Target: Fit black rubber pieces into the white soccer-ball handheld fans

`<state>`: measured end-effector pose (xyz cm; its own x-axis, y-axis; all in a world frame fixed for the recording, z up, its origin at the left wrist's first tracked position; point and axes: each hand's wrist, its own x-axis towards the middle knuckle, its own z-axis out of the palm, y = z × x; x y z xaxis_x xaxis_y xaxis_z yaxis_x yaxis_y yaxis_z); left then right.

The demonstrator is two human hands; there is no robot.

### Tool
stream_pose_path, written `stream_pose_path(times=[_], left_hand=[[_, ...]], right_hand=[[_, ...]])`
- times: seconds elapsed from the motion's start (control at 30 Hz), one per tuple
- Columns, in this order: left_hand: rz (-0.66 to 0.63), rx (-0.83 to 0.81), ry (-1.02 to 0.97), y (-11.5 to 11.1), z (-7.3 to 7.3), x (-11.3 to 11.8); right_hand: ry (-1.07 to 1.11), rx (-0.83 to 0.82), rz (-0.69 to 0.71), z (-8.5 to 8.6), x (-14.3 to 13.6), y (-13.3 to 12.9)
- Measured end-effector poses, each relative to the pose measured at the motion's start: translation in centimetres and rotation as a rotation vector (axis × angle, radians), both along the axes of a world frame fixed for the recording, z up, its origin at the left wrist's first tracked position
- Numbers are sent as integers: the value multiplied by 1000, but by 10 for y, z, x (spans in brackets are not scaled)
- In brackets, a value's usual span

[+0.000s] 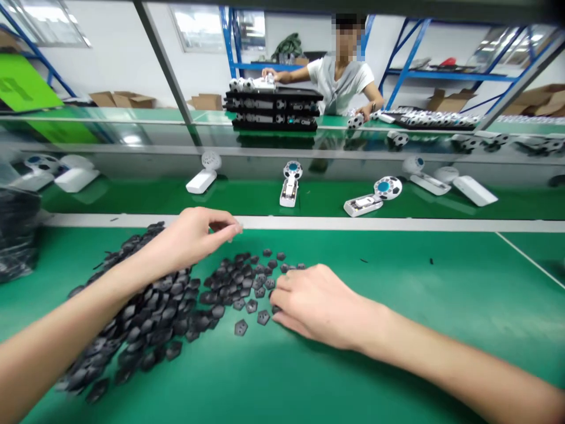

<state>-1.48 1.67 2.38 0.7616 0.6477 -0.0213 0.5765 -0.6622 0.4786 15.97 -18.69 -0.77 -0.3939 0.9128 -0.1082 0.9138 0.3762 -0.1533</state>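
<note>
Head view: at eight o'clock on the green surface (57,253) lies a heap of black pentagonal pieces (163,312); at nine, the left hand (194,235) pinches narrow, contents unclear; at five, the right hand (315,303) curls beside scattered pieces (241,327), grip unclear

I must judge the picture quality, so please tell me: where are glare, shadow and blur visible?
Head view: glare on the glossy rear surface; soft shadow below the right forearm; dark bag blurred at left edge; black pieces beside the right hand clearer.
</note>
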Motion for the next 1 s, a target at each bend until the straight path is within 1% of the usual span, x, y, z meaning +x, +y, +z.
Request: stream_pose_path(times=[0.07, 0.13, 0.2, 0.27, 0.33, 0.4, 0.47, 0.57, 0.67, 0.73, 0.8, 0.9, 0.97, 1.0], left_hand=[[46, -49, -10, 25, -2, 14], [68, -46, -35, 48, -6, 30], [117, 17, -58, 70, -10, 43], [204, 122, -88, 93, -14, 52], [312, 211, -123, 115, -17, 55], [419, 240, -152, 138, -21, 57], [498, 197, -173, 158, -26, 58], [529, 56, -225, 180, -34, 66], [530, -104, -344, 188, -39, 79], [534, -238, -449, 186, -39, 88], [516, -382, -571, 180, -35, 92], [438, -571, -760, 159, -21, 85], [356, -688, -872, 139, -7, 74], [307, -778, -960, 128, 0, 69]], right_hand=[[-43, 41, 53, -3, -2, -2], [-44, 83, 85, -6, -3, -3], [-35, 105, 94, -8, -2, -5], [-36, 103, 102, -7, -2, -5], [-44, 79, 117, -4, -2, -6], [-55, 44, 120, 0, -3, -5], [-62, 20, 108, 2, -4, -5], [-47, -2, 109, 2, -3, -5], [1, -42, 112, 2, 1, -6], [50, -73, 76, 6, 6, -6], [93, -93, 6, 12, 13, -6], [139, -103, -87, 17, 18, -4], [163, -128, -90, 16, 17, -4], [172, -142, -78, 14, 16, -4]])
